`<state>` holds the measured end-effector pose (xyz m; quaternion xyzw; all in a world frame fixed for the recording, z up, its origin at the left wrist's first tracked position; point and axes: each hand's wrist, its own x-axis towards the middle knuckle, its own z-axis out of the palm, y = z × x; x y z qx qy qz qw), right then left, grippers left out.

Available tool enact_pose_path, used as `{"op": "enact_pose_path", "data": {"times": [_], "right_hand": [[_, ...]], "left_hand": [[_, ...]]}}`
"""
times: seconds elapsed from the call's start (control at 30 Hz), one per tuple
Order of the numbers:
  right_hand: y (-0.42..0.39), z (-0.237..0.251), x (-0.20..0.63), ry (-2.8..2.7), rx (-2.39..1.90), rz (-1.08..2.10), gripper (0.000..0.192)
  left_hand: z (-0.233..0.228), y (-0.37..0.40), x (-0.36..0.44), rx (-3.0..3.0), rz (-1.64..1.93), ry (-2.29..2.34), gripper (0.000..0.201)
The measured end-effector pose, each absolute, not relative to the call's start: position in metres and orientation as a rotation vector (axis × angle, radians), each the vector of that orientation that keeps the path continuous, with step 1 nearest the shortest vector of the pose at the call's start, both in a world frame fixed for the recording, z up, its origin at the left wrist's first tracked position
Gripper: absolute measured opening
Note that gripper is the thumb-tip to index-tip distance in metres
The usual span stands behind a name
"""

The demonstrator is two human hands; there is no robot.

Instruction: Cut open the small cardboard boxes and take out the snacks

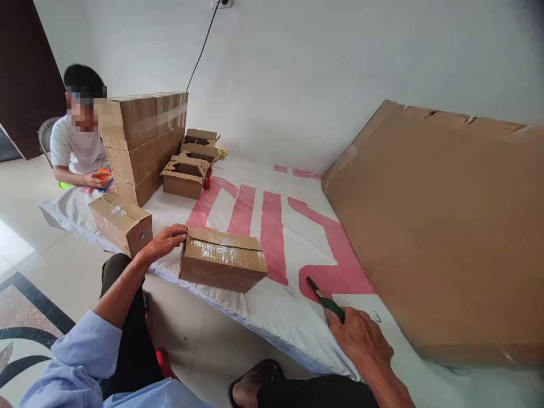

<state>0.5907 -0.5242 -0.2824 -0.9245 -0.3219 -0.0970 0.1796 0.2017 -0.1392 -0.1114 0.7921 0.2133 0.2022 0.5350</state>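
Note:
A taped cardboard box [223,266] lies on the cloth-covered surface in front of me, clear tape shining across its top and upper side. My left hand [168,241] grips its upper left corner, fingers bent over the edge. To the right, my right hand [359,337] is closed around a green-handled tool [334,307] with a narrow dark end like a blade, pointing up and left. That tip is apart from the box, above a red patch of the cloth. The fingers of my right hand are partly hidden beneath it.
Another closed box [121,221] sits left of my left hand. Behind it rises a stack of taped boxes [142,139], beside several open boxes [185,178]. A large cardboard sheet [442,226] leans at right. A seated person [80,141] holds an orange object [103,173] at far left.

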Motion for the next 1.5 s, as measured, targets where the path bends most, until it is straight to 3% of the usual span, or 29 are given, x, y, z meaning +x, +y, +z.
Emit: {"op": "enact_pose_path", "data": {"times": [0.3, 0.63, 0.77, 1.0, 1.4, 1.5], "right_hand": [[-0.532, -0.27, 0.545, -0.917, -2.255, -0.157, 0.042], [-0.436, -0.197, 0.452, -0.638, -1.618, 0.514, 0.061], [-0.416, -0.186, 0.434, -0.607, -1.555, 0.502, 0.067], [-0.446, -0.173, 0.428, -0.744, -1.658, 0.541, 0.062], [-0.409, -0.05, 0.445, -1.603, -1.862, 0.35, 0.038], [-0.396, -0.04, 0.44, -1.719, -1.884, 0.312, 0.035]], "left_hand": [[-0.121, -0.133, 0.215, 1.877, 0.562, 0.542, 0.021], [-0.109, -0.148, 0.214, 1.929, 0.579, 0.55, 0.021], [-0.104, -0.152, 0.209, 1.934, 0.534, 0.556, 0.026], [-0.108, -0.15, 0.204, 1.835, 0.521, 0.378, 0.03], [-0.114, -0.162, 0.198, 1.77, 0.515, 0.28, 0.038], [-0.115, -0.163, 0.198, 1.773, 0.518, 0.308, 0.059]]}}
